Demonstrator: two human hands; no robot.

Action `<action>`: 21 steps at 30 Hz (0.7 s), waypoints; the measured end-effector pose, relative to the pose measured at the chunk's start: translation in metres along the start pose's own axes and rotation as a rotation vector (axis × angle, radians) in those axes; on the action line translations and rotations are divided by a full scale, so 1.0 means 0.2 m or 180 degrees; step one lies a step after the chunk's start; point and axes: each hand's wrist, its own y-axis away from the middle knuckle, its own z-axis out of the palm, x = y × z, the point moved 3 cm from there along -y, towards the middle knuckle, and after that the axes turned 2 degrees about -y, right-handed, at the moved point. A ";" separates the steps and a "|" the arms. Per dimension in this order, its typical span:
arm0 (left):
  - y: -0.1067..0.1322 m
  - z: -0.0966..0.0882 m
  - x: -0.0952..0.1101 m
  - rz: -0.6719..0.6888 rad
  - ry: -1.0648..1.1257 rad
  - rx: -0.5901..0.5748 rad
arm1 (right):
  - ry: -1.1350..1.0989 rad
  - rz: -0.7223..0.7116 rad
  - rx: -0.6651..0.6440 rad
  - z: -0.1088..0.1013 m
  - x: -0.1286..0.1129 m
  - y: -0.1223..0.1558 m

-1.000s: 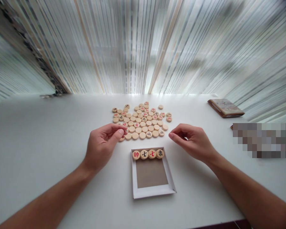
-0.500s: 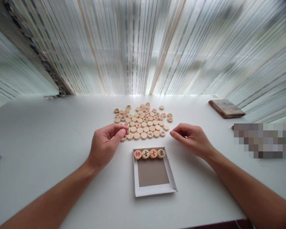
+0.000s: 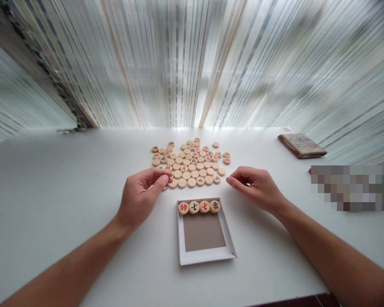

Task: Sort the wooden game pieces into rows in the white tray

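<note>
A cluster of round wooden Chinese chess pieces lies on the white table, some showing red or black characters, others plain sides. At the cluster's near left edge is my left hand, fingers curved and thumb a little apart from them, with no piece visibly held; it hides some pieces. My right hand rests just right of the cluster, thumb and forefinger together, nothing seen between them. Between my forearms sits a shallow white box tray with a brown bottom. Along its far side stands a row of several face-up pieces.
A flat brown box with a picture on top lies at the right back of the table. A blurred-out patch covers something at the right. Striped string curtains hang behind the table's far edge.
The view has shifted slightly, so everything sits a little further left. Both hands keep nearly the same pose, and the pieces and tray stay in place.
</note>
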 end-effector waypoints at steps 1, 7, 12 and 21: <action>0.00 0.00 0.00 0.0000 -0.0004 -0.0002 | 0.0004 -0.0008 0.0003 0.00 0.00 0.00; 0.00 -0.01 -0.01 -0.0037 0.0010 -0.0007 | 0.0026 -0.0055 0.0034 0.00 -0.02 0.00; 0.00 -0.01 -0.01 -0.0068 -0.0037 0.0010 | 0.0030 -0.0103 0.0100 -0.01 -0.03 -0.01; -0.03 -0.03 0.00 -0.0002 -0.0074 0.0052 | -0.0046 -0.0059 0.0156 -0.01 -0.03 -0.01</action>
